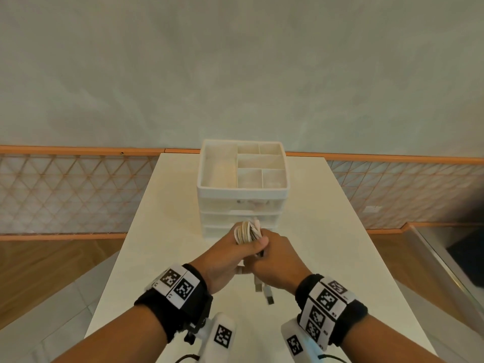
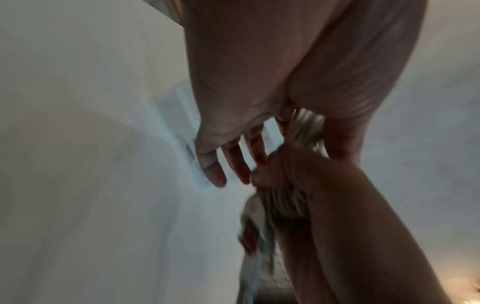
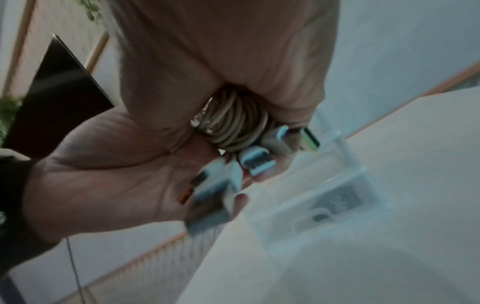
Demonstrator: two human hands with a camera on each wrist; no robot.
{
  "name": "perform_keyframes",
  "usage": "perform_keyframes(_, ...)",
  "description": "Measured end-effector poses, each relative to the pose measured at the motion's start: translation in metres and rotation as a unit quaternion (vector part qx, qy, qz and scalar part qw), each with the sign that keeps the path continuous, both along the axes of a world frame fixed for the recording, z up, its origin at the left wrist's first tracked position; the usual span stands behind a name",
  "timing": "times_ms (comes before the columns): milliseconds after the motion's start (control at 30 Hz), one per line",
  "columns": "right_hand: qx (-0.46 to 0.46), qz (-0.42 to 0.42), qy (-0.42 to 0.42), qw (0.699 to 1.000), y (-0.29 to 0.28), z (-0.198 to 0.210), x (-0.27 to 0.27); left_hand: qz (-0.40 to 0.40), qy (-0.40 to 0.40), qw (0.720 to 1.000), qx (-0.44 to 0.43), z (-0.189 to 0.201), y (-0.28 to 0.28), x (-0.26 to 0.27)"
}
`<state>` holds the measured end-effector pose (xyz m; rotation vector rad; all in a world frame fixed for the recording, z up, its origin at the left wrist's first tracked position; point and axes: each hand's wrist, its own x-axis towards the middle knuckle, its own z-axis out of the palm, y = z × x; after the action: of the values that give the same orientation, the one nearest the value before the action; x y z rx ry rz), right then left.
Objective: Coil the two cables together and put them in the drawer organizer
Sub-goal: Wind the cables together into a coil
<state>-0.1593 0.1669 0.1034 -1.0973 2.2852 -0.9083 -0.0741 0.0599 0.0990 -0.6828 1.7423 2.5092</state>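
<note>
Both hands hold one coil of white cables (image 1: 245, 231) above the white table (image 1: 162, 231), just in front of the drawer organizer (image 1: 242, 191). My left hand (image 1: 225, 258) pinches the coil, with its thumb across the loops. My right hand (image 1: 277, 263) grips the coil from the right. In the right wrist view its fingers curl round the loops of the coil (image 3: 233, 121). The USB plugs (image 1: 264, 292) hang loose below the hands. The organizer is white, with a divided open top tray and translucent drawers below, all pushed in.
The organizer stands at the far middle of the narrow table. Wood floor (image 1: 52, 271) lies to the left, and a glass-edged dark surface (image 1: 461, 258) sits at the right. A lattice-patterned low wall (image 1: 65, 192) runs behind.
</note>
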Motion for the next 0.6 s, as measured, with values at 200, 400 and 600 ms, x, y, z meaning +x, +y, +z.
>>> perform_keyframes(200,0.194,-0.076,0.030,0.978,0.012,-0.035,-0.033,0.089,-0.093,0.985,0.113,-0.039,-0.036,-0.013)
perform_keyframes(400,0.243,-0.083,0.038,0.966,0.002,-0.054,-0.055,0.210,-0.140,0.953,0.169,-0.066,-0.046,-0.065)
perform_keyframes(600,0.250,-0.070,0.040,0.965,-0.006,-0.065,-0.055,0.245,-0.090,0.930,0.259,-0.079,-0.048,-0.078)
